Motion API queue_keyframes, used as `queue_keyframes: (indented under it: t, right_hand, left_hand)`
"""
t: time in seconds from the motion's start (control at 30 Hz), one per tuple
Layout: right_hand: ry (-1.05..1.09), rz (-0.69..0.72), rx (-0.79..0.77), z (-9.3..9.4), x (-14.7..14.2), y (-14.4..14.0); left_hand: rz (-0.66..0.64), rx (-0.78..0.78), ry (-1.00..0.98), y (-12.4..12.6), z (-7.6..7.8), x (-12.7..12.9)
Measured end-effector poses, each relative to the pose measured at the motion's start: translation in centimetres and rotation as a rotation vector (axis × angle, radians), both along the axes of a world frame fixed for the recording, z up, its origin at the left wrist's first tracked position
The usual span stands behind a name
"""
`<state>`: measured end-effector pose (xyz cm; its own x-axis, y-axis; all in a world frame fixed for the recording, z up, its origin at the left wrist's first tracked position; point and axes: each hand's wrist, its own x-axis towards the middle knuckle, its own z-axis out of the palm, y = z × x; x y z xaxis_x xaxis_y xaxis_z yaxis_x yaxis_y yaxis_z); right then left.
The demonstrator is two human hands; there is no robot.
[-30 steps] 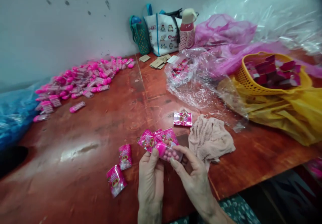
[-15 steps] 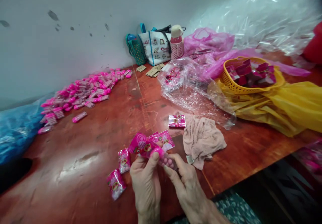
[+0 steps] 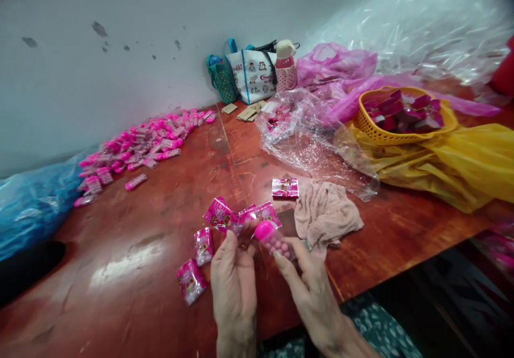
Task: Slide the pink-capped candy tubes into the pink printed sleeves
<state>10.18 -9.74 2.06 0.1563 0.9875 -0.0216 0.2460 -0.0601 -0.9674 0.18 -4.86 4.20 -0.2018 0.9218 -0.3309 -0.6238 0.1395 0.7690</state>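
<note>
Right hand (image 3: 309, 288): pinching clear candy tube (image 3: 275, 240), pink cap up, above table edge. Left hand (image 3: 235, 277): gripping pink wrapper strip (image 3: 241, 216). Loose sachets (image 3: 196, 264) just left; beige cloth (image 3: 327, 213) right; finished pile (image 3: 144, 143) far left by wall.

One head-worn view looks forward and down, close over the table (image 3: 160, 213), toward the wall (image 3: 100, 68).
</note>
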Motion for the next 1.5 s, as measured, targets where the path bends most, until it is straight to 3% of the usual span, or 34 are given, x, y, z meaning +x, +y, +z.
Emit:
queue_keyframes:
  t: [0.23,0.43,0.73,0.8,0.93,1.17,1.27,1.4,1.5]
  right_hand:
    - [-0.579,-0.175,0.081,-1.5,1.7,0.6]
    - [-0.331,-0.133,0.342,-0.2,0.4,0.8]
    - [-0.229,-0.177,0.455,-0.5,0.3,1.4]
    - [-0.21,-0.175,0.437,-0.5,0.6,1.4]
    - [-0.081,-0.164,0.325,-0.5,1.0,1.5]
    - [-0.032,-0.035,0.254,-0.5,1.2,1.2]
    - [-0.08,-0.036,0.265,-0.5,1.2,1.1]
    - [-0.135,0.007,0.242,-0.7,0.9,1.0]
    - [-0.146,0.003,0.229,-1.2,0.4,0.8]
  left_hand:
    - [-0.033,-0.056,0.023,-1.0,-1.7,-0.5]
    - [-0.12,-0.072,-0.116,-2.5,-2.1,1.0]
    - [-0.215,-0.091,-0.079,-3.5,-2.2,1.7]
    - [-0.205,-0.078,-0.047,-3.4,-2.3,1.4]
    - [-0.06,-0.034,-0.003,-2.5,-2.3,-0.2]
    - [-0.023,-0.038,0.128,-1.2,-3.1,-2.6]
    - [-0.059,0.016,0.159,-1.5,-3.5,-2.7]
    - [-0.192,0.097,0.364,-2.2,-3.4,-2.1]
    - [-0.154,0.122,0.422,-2.6,-3.2,-1.6]
